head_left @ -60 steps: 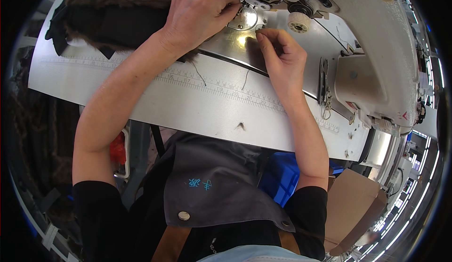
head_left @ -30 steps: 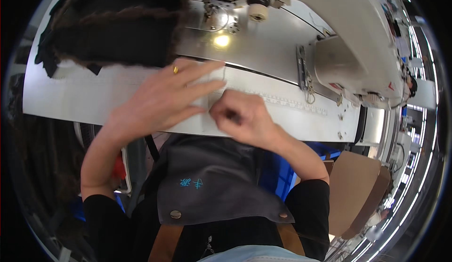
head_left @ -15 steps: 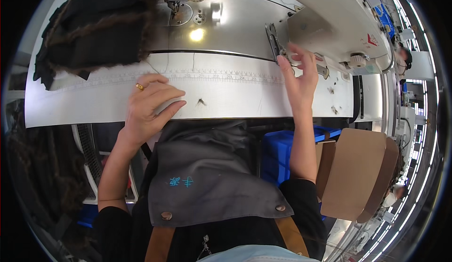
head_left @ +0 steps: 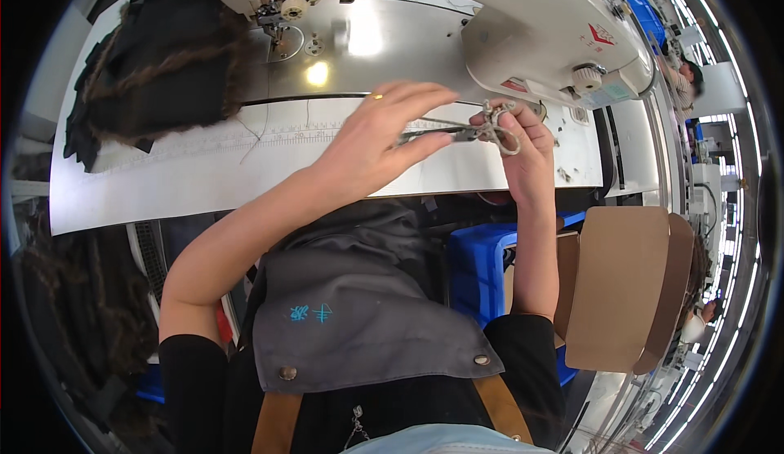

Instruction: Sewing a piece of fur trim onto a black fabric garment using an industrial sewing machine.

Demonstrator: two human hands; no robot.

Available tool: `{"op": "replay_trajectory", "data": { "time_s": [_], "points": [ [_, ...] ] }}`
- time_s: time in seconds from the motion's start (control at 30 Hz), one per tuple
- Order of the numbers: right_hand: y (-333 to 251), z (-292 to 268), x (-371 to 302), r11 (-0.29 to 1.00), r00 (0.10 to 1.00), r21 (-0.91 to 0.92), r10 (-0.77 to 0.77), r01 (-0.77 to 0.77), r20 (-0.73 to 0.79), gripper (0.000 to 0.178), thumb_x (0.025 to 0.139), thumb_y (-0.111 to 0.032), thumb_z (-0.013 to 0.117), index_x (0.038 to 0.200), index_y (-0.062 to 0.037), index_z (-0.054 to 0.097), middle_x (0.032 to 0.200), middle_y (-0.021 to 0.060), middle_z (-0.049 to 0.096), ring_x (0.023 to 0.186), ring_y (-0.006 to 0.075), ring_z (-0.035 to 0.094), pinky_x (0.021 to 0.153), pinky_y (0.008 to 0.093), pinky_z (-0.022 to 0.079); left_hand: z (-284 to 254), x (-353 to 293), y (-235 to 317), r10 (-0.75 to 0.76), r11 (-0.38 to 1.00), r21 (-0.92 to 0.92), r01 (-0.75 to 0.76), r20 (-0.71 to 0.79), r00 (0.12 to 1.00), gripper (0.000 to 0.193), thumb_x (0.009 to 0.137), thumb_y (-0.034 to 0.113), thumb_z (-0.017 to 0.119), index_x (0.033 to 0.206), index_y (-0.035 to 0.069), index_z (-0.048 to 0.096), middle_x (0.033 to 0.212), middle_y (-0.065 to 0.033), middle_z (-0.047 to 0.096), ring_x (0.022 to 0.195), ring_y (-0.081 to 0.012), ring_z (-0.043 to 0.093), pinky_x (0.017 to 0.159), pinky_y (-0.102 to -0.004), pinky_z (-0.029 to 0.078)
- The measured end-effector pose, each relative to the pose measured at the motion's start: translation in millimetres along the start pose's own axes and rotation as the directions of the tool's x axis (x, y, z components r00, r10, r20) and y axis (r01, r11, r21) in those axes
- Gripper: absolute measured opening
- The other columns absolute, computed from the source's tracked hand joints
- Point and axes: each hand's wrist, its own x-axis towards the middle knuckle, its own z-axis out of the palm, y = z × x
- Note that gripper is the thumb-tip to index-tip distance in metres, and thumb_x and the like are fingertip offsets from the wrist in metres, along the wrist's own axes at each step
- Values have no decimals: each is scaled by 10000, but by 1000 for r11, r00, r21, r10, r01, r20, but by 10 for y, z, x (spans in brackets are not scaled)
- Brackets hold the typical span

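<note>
My right hand (head_left: 529,148) grips a pair of scissors (head_left: 513,145) whose handles look wrapped in pale cord. Their blades point left and pass partly behind my left hand (head_left: 382,137). That hand is stretched over the blades, thumb apart from the fingers; whether it touches the metal I cannot tell. Both hands are above the white ruled table edge (head_left: 163,178). To the left lies a pile of black cloth pieces with brown fuzzy edges (head_left: 167,54), apart from my hands.
A sewing machine (head_left: 531,33) stands along the back, its needle area (head_left: 282,42) over the metal plate. Thread ends lie on the table. Below the right side are a blue crate (head_left: 474,266) and an open cardboard box (head_left: 616,291). More dark fuzzy cloth (head_left: 77,307) hangs at lower left.
My right hand has taken up the scissors that lay by the machine's base. My left hand has moved right, to the blades. The whole view has shifted a little.
</note>
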Motion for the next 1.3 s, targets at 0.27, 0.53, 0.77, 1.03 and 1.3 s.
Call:
{"op": "replay_trajectory", "data": {
  "time_s": [0.27, 0.53, 0.77, 1.03, 1.3],
  "points": [
    [-31, 18, -313, 993, 999, 118, -15, 20, -44, 205, 916, -130, 536, 1042, 18, 598, 989, 80, 635, 913, 125, 586, 818, 250, 456, 324, 291, 187, -306, 804, -393, 446, 368, 878, 264, 832, 136, 658, 1017, -52, 639, 835, -76, 666, 750, -79, 611, 676, -215, 483],
    [-3, -30, -473, 981, 980, 190, 81, -46, -184, 198, 904, -139, 565, 1036, 7, 577, 917, 95, 649, 743, 113, 627, 659, 234, 515, 472, 246, 130, -309, 734, -460, 499, 427, 850, 247, 825, 171, 666, 947, -43, 662, 810, -56, 656, 701, -79, 580, 668, -226, 473],
    [126, -33, -513, 982, 956, 188, 74, -20, -285, 203, 904, -151, 570, 1044, -12, 520, 895, 101, 652, 720, 97, 629, 590, 208, 510, 569, 33, 271, -316, 871, -259, 418, 355, 880, 501, 736, 98, 727, 1203, 56, 550, 915, -55, 620, 792, -101, 579, 679, -235, 472],
    [258, 10, -600, 988, 958, 154, 36, 9, -284, 202, 920, -146, 544, 1058, -5, 500, 894, 77, 645, 638, 62, 567, 533, 180, 444, 702, -25, 64, -294, 886, -309, 346, 203, 934, 181, 833, 99, 632, 955, -27, 677, 698, -49, 640, 631, -84, 575, 588, -222, 468],
    [460, -235, -850, 987, 982, -108, 102, -120, -161, 205, 813, -130, 632, 949, 23, 624, 602, -21, 529, 530, 23, 465, 480, 163, 328, 201, 453, 55, -285, 859, -372, 353, 226, 932, 140, 848, 87, 602, 872, -11, 699, 614, -2, 585, 567, -40, 503, 514, -185, 406]
  ]
}}
